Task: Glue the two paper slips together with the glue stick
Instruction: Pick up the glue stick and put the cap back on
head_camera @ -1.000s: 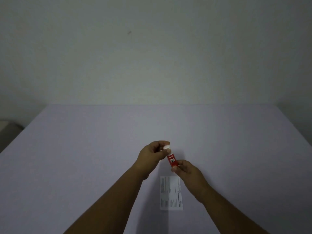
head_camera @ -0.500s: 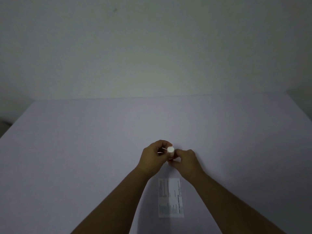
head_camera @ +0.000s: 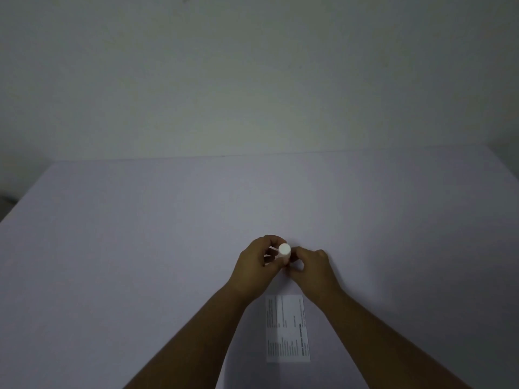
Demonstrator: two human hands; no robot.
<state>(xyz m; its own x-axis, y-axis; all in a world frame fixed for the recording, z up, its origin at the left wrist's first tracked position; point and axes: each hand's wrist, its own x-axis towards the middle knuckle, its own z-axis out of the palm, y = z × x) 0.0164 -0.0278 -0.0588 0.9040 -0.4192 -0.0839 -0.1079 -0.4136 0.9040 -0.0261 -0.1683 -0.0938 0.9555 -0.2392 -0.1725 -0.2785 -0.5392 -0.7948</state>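
The glue stick (head_camera: 284, 250) stands nearly end-on to the camera, its white cap end facing me and its red body mostly hidden. My left hand (head_camera: 257, 262) grips it from the left around the cap end. My right hand (head_camera: 310, 266) pinches its lower end from the right. Both hands hover over the table just beyond a white printed paper slip (head_camera: 288, 328), which lies flat between my forearms. Only one slip outline is visible; I cannot tell whether a second lies with it.
The pale lilac table (head_camera: 140, 248) stretches wide on all sides of my hands. Its far edge meets a plain grey wall (head_camera: 252, 80). A dark gap shows beyond the table's left edge.
The glue stick has tipped from showing its red side to pointing its white end at the camera. My hands have closed in on each other around it. The view has tilted down slightly.
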